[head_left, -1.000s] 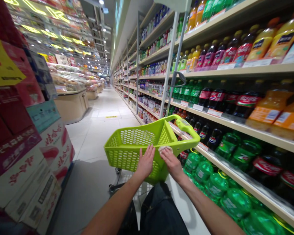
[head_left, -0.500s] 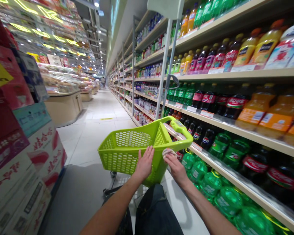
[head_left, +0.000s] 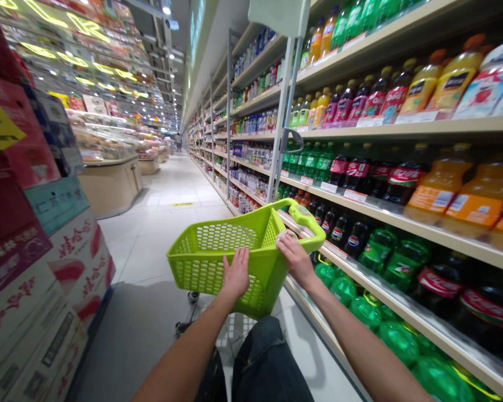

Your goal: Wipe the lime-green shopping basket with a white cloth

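Observation:
A lime-green shopping cart [head_left: 264, 279] with a slotted plastic basket stands sideways in front of me. Against its near side lies my left hand [head_left: 236, 273], fingers stretched out, near the upper rim. My right hand [head_left: 295, 255] is closed on a pale crumpled cloth [head_left: 285, 234], mostly hidden under the fingers. That cloth is at the cart's rim, just below the handle [head_left: 308, 220]. Both of my forearms reach in from below, over my knees in dark jeans.
Shelves [head_left: 385, 223] of drink bottles run along the right, close to the cart. Stacked cartons [head_left: 46, 279] rise on the left. A tiled aisle [head_left: 167, 195] stretches ahead past a rounded display counter [head_left: 109, 184]. A grey metal post [head_left: 285, 111] stands behind the cart.
My right hand has moved up and slightly left with the cloth, from the cart's outer side to its rim. My left hand has slid a little left along the side.

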A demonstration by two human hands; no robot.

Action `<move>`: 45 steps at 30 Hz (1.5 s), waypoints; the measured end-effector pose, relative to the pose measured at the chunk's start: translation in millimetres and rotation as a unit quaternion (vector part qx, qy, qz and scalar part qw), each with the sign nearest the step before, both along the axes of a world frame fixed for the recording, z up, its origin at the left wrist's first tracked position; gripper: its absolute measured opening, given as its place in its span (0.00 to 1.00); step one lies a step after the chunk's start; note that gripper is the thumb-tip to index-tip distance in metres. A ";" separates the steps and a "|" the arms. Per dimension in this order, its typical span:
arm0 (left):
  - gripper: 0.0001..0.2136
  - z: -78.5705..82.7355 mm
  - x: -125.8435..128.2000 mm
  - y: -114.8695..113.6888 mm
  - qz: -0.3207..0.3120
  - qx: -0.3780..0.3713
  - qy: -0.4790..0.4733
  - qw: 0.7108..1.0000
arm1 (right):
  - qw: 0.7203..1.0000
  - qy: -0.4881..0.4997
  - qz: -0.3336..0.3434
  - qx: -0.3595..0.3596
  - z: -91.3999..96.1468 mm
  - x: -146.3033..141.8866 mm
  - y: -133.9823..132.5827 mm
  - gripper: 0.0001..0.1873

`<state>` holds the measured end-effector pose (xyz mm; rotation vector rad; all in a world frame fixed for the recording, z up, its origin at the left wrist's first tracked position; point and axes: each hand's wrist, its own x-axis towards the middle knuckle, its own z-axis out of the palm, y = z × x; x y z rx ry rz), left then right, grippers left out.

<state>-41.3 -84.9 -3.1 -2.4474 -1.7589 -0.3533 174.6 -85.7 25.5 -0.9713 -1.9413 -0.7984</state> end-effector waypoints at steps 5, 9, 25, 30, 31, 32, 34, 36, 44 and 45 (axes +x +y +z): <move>0.38 -1.9 -2.0 1.8 0.024 -0.009 -0.009 1.000 | 0.992 0.107 -0.061 0.043 13.3 43.4 -2.0 0.24; 0.38 0.4 0.9 1.1 0.036 -0.025 -0.010 0.999 | 0.998 0.052 -0.018 -0.007 0.4 17.6 1.9 0.23; 0.37 -2.6 14.7 0.3 0.011 -0.006 -0.036 0.999 | 0.998 -0.012 0.039 -0.056 -22.0 -14.5 31.3 0.19; 0.36 -8.2 -10.2 5.9 0.042 -0.008 -0.031 0.999 | 0.998 0.013 -0.006 -0.054 -4.2 16.0 31.9 0.19; 0.36 -9.1 -13.3 6.1 0.050 -0.013 -0.030 0.998 | 0.998 0.034 -0.024 -0.043 -2.9 20.1 31.7 0.20; 0.36 -9.8 -15.2 5.9 0.056 -0.017 -0.030 0.998 | 0.998 0.047 -0.034 -0.036 -4.1 20.0 31.3 0.21; 0.36 -10.1 -15.9 4.8 0.065 -0.023 -0.031 0.997 | 0.999 0.033 -0.022 -0.032 -12.9 6.9 30.7 0.22; 0.36 -9.7 -16.5 3.3 0.067 -0.023 -0.028 0.997 | 0.999 -0.021 0.027 -0.042 -24.5 -14.8 31.2 0.22; 0.36 -12.1 -31.9 0.5 0.076 -0.031 -0.012 0.997 | 0.998 0.044 -0.007 -0.054 -18.6 -14.4 33.9 0.22; 0.37 -12.8 -31.3 0.3 0.081 -0.031 -0.013 0.996 | 0.997 0.046 -0.009 -0.056 -20.4 -17.1 33.4 0.23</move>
